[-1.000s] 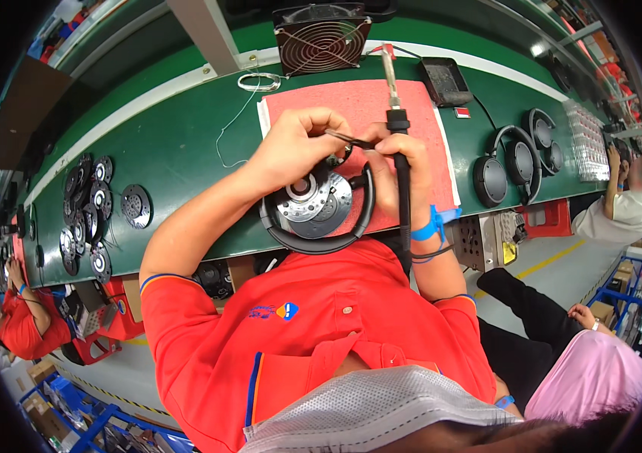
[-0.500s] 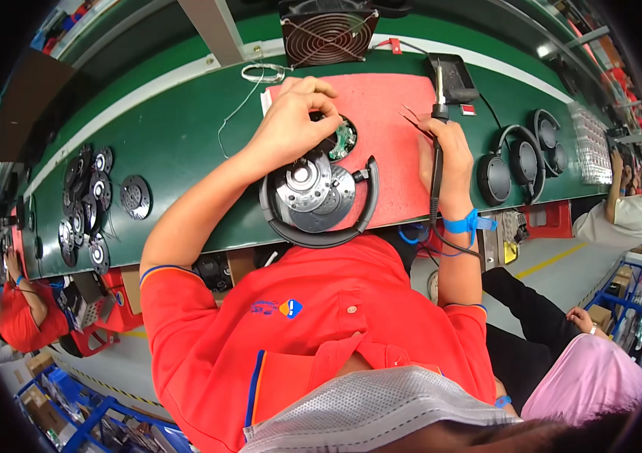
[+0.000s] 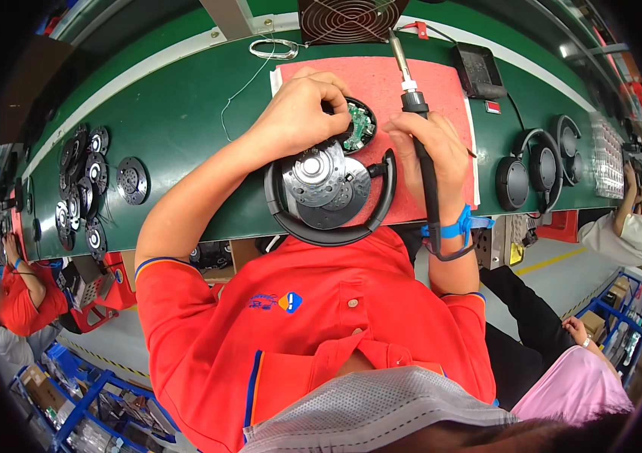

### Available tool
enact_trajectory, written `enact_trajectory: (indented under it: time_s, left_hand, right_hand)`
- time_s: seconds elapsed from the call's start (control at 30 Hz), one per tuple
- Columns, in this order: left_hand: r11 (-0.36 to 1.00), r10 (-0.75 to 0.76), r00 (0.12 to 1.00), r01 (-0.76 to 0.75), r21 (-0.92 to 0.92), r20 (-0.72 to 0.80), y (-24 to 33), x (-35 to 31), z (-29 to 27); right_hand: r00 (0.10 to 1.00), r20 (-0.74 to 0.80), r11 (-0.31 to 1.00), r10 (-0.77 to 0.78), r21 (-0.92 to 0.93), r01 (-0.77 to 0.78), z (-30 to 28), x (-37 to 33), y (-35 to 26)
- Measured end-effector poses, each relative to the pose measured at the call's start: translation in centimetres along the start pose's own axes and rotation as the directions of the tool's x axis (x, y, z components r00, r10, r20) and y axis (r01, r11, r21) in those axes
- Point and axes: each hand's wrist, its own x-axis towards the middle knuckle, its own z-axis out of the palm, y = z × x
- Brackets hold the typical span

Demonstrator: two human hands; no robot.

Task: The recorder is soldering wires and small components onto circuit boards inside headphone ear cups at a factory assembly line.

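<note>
A black headphone with a headband [image 3: 331,238] lies on the pink mat in front of me. One ear cup stands open, showing a green circuit board [image 3: 359,127]. Over that cup's left side, my left hand [image 3: 302,113] is closed in a pinch; whatever its fingertips hold is hidden. Two round speaker plates [image 3: 312,177] rest within the headband, overlapping. My right hand [image 3: 438,155] grips a soldering iron [image 3: 415,102], its metal tip pointing up and away, to the right of the cup. A thin dark point beside this hand may be tweezers.
A pink mat [image 3: 449,83] covers the green bench [image 3: 192,113]. Several round speaker plates [image 3: 83,185] are piled at left. Headphones [image 3: 544,166] lie at right. Beyond the mat are a fan [image 3: 351,19], a solder wire coil [image 3: 274,50] and a black tray [image 3: 479,69].
My right hand has moved left toward the ear cup, the soldering iron tilting left. The tweezer tips beside it no longer show there. My left hand stays at the cup.
</note>
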Motion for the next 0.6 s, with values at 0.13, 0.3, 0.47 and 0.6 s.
enact_trajectory:
  time_s: [0.13,0.3,0.47,0.6]
  left_hand:
    - [0.999,-0.015,0.998,0.017,-0.033,0.054,0.1,0.0,-0.4]
    - [0.998,-0.046,0.993,0.050,-0.038,0.113,0.4,0.1,-0.6]
    - [1.000,-0.018,0.999,0.019,-0.007,0.049,0.3,-0.2,-0.1]
    - [0.999,0.040,0.999,-0.040,0.014,-0.013,0.0,-0.1,0.3]
  right_hand:
    - [0.999,-0.025,0.984,0.038,0.176,-0.033,0.2,0.0,-0.4]
    - [0.998,-0.062,0.983,0.017,0.182,-0.005,0.5,-0.2,0.3]
    - [0.982,-0.187,0.988,-0.031,0.142,0.059,0.5,-0.3,0.3]
    - [0.970,-0.242,0.988,-0.021,0.146,0.058,0.0,-0.5,-0.1]
